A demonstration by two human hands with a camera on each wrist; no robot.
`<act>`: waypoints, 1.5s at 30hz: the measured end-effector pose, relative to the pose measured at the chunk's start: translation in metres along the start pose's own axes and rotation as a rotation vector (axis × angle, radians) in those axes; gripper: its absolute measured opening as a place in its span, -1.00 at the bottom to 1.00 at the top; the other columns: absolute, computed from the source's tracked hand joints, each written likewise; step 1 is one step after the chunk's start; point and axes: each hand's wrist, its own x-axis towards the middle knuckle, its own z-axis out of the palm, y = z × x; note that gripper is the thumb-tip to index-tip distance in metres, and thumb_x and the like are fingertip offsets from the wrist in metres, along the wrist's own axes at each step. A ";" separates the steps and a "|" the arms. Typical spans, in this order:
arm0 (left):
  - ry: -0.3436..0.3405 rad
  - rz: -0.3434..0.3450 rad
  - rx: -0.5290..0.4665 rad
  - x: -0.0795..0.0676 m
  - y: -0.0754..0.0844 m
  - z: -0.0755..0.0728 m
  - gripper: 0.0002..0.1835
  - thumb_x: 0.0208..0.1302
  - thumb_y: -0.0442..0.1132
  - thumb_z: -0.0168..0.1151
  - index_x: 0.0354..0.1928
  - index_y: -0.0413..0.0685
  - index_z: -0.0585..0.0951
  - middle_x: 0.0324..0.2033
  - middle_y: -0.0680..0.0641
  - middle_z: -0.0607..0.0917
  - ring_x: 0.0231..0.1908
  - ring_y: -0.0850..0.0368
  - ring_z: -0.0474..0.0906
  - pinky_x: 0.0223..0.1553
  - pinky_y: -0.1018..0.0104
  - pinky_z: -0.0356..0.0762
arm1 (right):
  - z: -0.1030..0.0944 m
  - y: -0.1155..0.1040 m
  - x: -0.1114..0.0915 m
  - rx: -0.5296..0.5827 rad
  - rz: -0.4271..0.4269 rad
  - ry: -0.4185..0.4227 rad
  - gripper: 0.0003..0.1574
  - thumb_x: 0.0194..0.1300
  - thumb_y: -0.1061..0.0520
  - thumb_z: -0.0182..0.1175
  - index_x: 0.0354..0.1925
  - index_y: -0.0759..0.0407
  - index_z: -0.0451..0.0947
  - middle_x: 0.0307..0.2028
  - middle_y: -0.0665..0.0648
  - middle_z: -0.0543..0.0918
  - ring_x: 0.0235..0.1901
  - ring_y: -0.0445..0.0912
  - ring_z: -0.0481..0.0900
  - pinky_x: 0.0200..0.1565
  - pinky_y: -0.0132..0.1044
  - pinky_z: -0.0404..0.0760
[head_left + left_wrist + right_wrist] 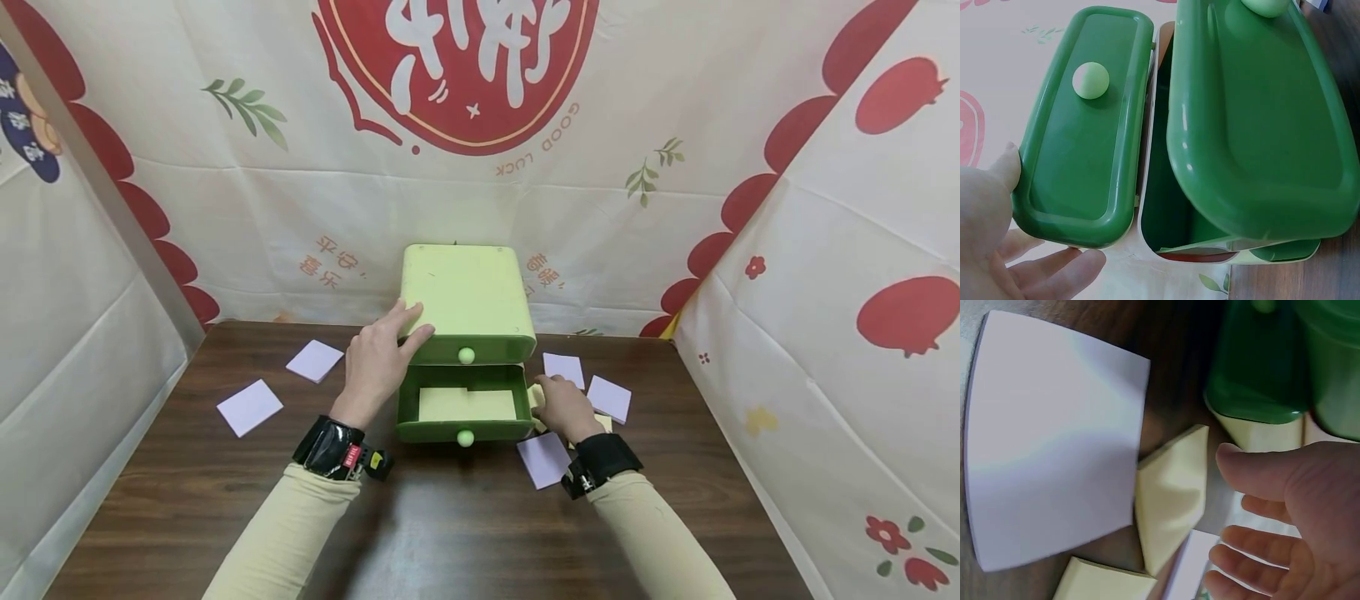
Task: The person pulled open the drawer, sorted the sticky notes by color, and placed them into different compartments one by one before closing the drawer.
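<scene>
A small two-drawer box [465, 287] with a pale green top and darker green drawer fronts stands near the back of the table. Its lower drawer [427, 431] is pulled out, with yellow note pads [491, 406] lying inside. My left hand [377, 354] rests on the box's upper left front corner, fingers fairly straight. Right of the drawer, my right hand [566, 406] reaches down among the pads, fingers spread and nothing between them. Close by its thumb is a tilted yellow note pad [1174, 497]. A larger-looking lilac note pad [1054, 444] lies beside that.
On the left of the brown table [465, 517] lie two lilac pads, one nearer [250, 407] and one farther [315, 361]. More lilac pads [609, 397] surround the right hand. A patterned cloth [457, 208] hangs behind, with cloth walls at both sides.
</scene>
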 end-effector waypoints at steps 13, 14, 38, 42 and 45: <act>-0.001 0.003 -0.008 -0.001 0.001 0.004 -0.46 0.33 0.25 0.10 0.28 0.29 0.51 0.32 -0.04 0.48 -0.76 0.14 0.15 -0.67 0.27 0.16 | 0.024 0.008 0.003 -0.014 0.026 -0.035 -0.29 0.22 0.10 0.27 0.32 0.13 0.37 0.17 0.42 0.46 0.10 0.33 0.46 -0.01 0.22 0.51; -0.002 0.002 -0.009 -0.001 0.002 0.004 -0.46 0.33 0.25 0.10 0.28 0.29 0.51 0.32 -0.04 0.48 -0.76 0.13 0.16 -0.67 0.27 0.17 | 0.025 0.009 0.004 -0.015 0.032 -0.042 -0.29 0.23 0.10 0.27 0.33 0.12 0.37 0.18 0.42 0.44 0.11 0.33 0.45 0.00 0.22 0.51; 0.005 0.022 0.008 0.000 0.002 0.003 -0.46 0.32 0.26 0.09 0.28 0.29 0.51 0.32 -0.04 0.48 -0.76 0.04 0.28 -0.70 0.30 0.17 | 0.024 0.005 0.012 0.014 0.104 -0.104 -0.27 0.18 0.23 0.22 0.32 0.23 0.32 0.18 0.49 0.37 0.17 0.37 0.35 0.07 0.23 0.48; 0.016 0.027 0.023 0.001 0.001 0.003 -0.46 0.32 0.27 0.09 0.28 0.29 0.52 0.31 -0.04 0.49 -0.67 -0.02 0.46 -0.66 0.29 0.26 | 0.027 0.004 0.018 0.004 0.143 -0.111 -0.30 0.12 0.26 0.24 0.23 0.37 0.33 0.17 0.48 0.36 0.18 0.35 0.34 0.11 0.19 0.46; 0.016 0.023 0.023 0.001 -0.001 0.002 -0.46 0.33 0.26 0.09 0.28 0.28 0.52 0.31 -0.05 0.49 -0.69 0.03 0.43 -0.65 0.29 0.27 | 0.029 0.006 0.023 -0.004 0.164 -0.112 -0.30 0.04 0.25 0.30 0.15 0.43 0.36 0.12 0.47 0.38 0.14 0.33 0.37 0.10 0.16 0.48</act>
